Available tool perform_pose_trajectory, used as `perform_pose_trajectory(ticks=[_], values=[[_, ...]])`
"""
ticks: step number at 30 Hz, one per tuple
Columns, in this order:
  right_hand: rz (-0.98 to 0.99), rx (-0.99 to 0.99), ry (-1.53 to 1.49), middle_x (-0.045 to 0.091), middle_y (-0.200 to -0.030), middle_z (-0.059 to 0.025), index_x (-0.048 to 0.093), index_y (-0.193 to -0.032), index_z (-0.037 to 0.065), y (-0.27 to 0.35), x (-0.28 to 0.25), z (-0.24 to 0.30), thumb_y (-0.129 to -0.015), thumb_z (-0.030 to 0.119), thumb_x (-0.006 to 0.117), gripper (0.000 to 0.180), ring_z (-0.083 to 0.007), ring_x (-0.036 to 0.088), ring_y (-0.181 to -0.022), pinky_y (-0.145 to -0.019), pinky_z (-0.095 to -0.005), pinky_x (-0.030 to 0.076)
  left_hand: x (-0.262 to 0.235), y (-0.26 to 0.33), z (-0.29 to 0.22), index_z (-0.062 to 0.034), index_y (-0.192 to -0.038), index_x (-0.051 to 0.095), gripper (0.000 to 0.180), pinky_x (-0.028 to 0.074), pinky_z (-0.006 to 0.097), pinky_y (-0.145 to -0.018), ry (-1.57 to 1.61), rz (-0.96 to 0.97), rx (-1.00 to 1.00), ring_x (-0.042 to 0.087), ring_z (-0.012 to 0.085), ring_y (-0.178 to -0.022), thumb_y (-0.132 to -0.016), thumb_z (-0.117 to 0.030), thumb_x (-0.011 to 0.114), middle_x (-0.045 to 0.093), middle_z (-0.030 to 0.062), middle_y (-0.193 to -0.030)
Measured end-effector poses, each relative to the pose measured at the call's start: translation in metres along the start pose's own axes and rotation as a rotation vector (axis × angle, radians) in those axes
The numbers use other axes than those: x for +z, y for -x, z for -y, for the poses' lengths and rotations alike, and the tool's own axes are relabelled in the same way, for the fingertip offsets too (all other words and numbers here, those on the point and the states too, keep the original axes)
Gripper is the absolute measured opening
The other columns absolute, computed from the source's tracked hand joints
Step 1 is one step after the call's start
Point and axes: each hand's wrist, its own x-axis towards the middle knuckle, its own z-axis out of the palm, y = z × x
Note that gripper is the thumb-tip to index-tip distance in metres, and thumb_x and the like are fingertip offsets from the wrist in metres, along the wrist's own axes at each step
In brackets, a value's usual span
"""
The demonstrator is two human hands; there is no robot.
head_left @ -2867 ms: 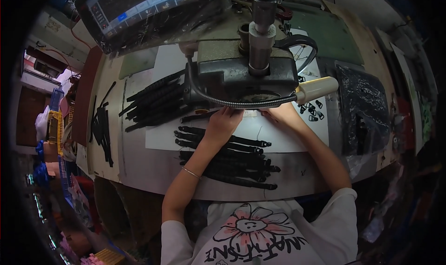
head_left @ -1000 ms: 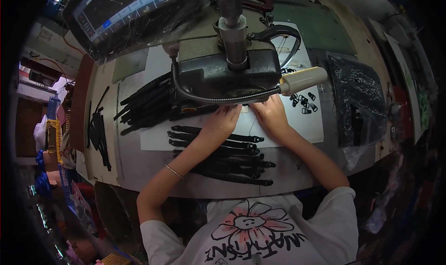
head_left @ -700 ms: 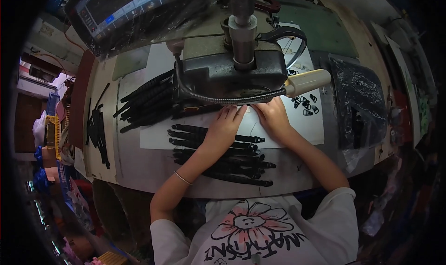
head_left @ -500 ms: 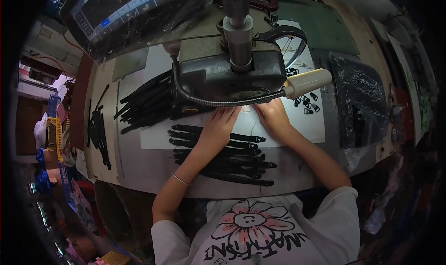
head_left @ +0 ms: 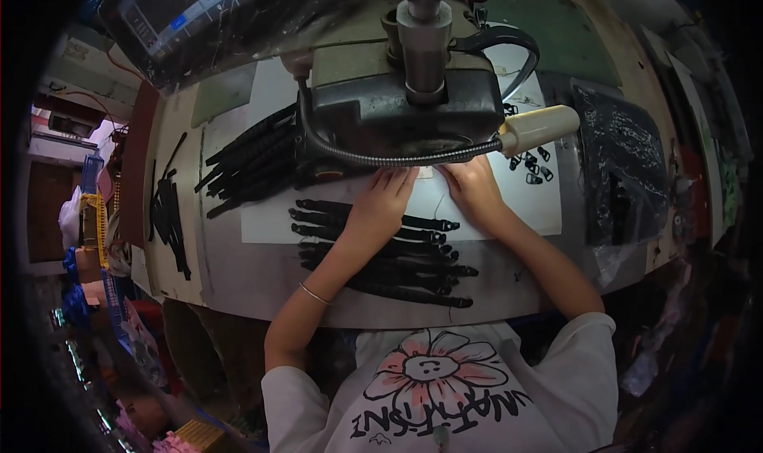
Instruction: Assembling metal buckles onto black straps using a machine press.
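Item: sewing station, seen from above. Left hand [head_left: 383, 203] and right hand [head_left: 474, 189] lie flat, fingers extended, pressing a small pale piece [head_left: 427, 172] at the foot of the dark machine head [head_left: 405, 111]; neither hand closes around anything. Black straps [head_left: 381, 250] are stacked under the forearms on the white sheet [head_left: 524, 214]; more straps [head_left: 254, 159] lie left, small black buckles [head_left: 531, 167] right. Risk: fingertips sit just beside the needle zone, hidden below the head; a slip could catch them or skew the piece. Clearance: gooseneck lamp [head_left: 536, 127] crowds the right hand; open room remains toward the table's near edge [head_left: 238, 302].
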Motion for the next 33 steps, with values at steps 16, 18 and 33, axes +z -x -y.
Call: perform_pose_trajectory(ticks=[16,18,33], values=[[-0.001,0.078,-0.048,0.061,-0.091,-0.0143,0.062,-0.091,0.0,0.005,0.004,-0.001,-0.077,0.004,0.062,0.015,-0.0319,0.054,-0.086,-0.077,-0.0379,0.041,0.0,0.005,-0.001,-0.0017,-0.118,0.051,0.05,0.04,0.037,-0.094,0.026,0.014,-0.036,0.051,0.027,-0.107,-0.068,0.006,0.048,0.054,0.0115,-0.113],[0.004,0.08,-0.079,0.061,-0.089,-0.0145,0.062,-0.091,0.0,0.005,0.001,-0.005,-0.077,0.005,0.062,0.015,-0.0322,0.054,-0.085,-0.076,-0.0383,0.041,-0.001,0.006,0.0,0.0007,-0.117,0.051,0.048,0.038,0.038,-0.097,0.044,0.021,-0.032,0.051,0.0264,-0.106,-0.07,0.005,0.048,0.054,0.0123,-0.112],[0.167,0.009,-0.325,0.052,-0.077,-0.0122,0.055,-0.081,0.0,-0.002,-0.011,-0.006,-0.087,0.016,0.05,0.017,-0.0276,0.048,-0.077,-0.07,-0.0353,0.04,-0.009,-0.009,0.001,-0.0053,-0.096,0.064,0.021,0.042,0.035,-0.082,0.644,-0.042,-0.423,0.056,0.024,-0.089,-0.077,-0.014,0.064,0.062,0.0095,-0.088]])
